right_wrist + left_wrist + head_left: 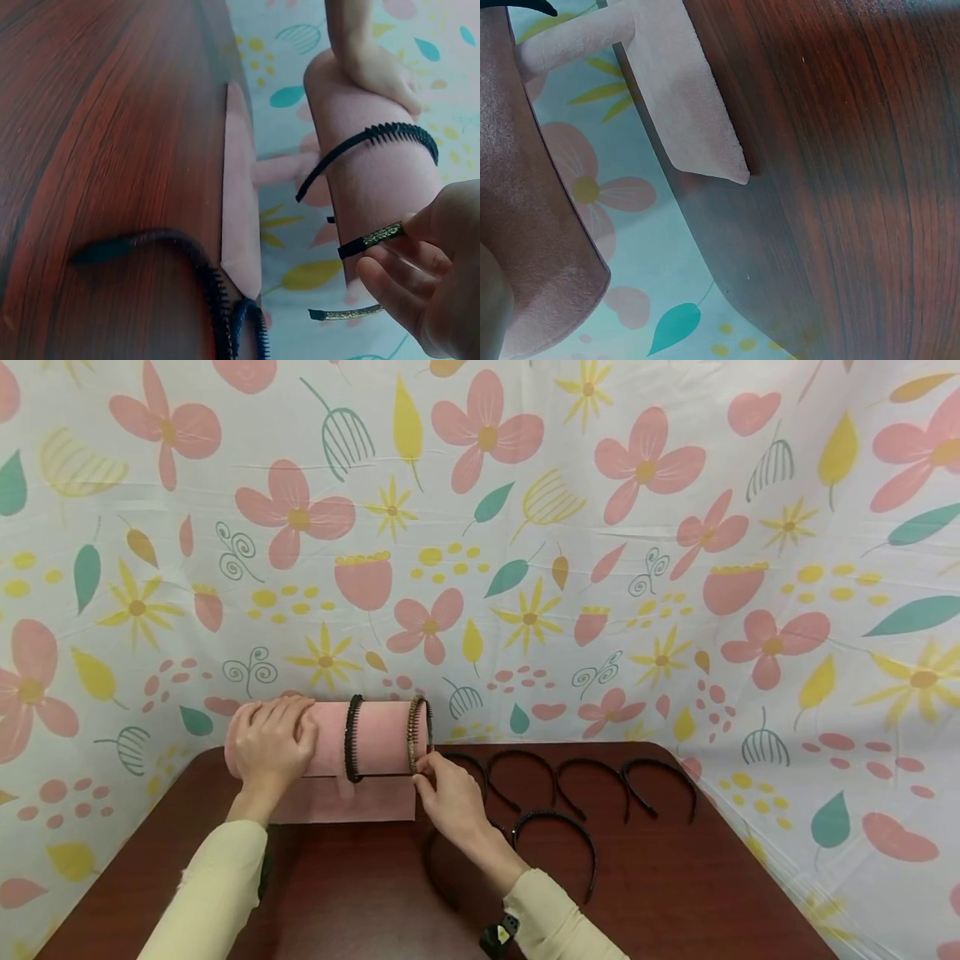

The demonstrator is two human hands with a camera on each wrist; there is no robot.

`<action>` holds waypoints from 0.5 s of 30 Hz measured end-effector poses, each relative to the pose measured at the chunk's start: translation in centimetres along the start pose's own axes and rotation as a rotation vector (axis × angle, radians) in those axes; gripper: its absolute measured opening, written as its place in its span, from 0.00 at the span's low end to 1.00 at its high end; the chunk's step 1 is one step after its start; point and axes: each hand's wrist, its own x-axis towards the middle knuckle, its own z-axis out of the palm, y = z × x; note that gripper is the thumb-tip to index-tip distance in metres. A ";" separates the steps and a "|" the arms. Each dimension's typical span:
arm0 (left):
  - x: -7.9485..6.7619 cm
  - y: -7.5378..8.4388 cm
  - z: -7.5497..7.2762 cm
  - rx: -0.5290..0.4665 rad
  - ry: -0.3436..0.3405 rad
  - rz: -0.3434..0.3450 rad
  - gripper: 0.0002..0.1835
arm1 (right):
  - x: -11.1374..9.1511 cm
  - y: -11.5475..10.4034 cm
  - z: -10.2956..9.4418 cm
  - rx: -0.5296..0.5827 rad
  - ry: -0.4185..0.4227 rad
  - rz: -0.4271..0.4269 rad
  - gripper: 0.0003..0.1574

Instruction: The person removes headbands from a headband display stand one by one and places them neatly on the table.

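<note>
A pink plush headband holder (pixel 322 743), a padded roll on a flat base, stands at the table's back left. My left hand (pixel 273 739) grips the roll's left end, fingers curved over its top. A black toothed headband (pixel 352 739) sits around the roll's middle. Around the right end is a gold glittery headband (pixel 413 735). My right hand (pixel 453 797) pinches that one low on the near side, between thumb and fingers. In the right wrist view, the gold headband's black tip (pixel 351 249) lies against the roll, with a second gold-trimmed end (pixel 345 313) below it.
Several black headbands (pixel 660 763) lie in a row along the back right of the dark wooden table (pixel 675 893). Another black headband (pixel 555 815) lies nearer, beside my right forearm. A flowered cloth (pixel 480 568) hangs right behind the table.
</note>
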 end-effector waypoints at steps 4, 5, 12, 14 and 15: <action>0.0 0.0 -0.1 0.000 -0.001 0.000 0.21 | -0.4 0.4 -0.6 -0.008 0.003 0.011 0.07; 0.0 0.0 -0.1 0.001 -0.002 -0.001 0.21 | -0.4 0.5 -0.8 -0.010 0.003 0.014 0.07; 0.0 0.0 -0.1 0.002 -0.001 0.004 0.20 | -0.9 0.6 -2.1 -0.035 0.010 0.044 0.08; 0.0 0.0 -0.2 0.002 -0.002 0.005 0.20 | -1.1 0.7 -2.5 -0.040 0.021 0.036 0.09; 0.1 0.0 -0.2 0.002 -0.002 0.007 0.20 | -1.1 0.8 -2.7 -0.039 0.024 0.036 0.09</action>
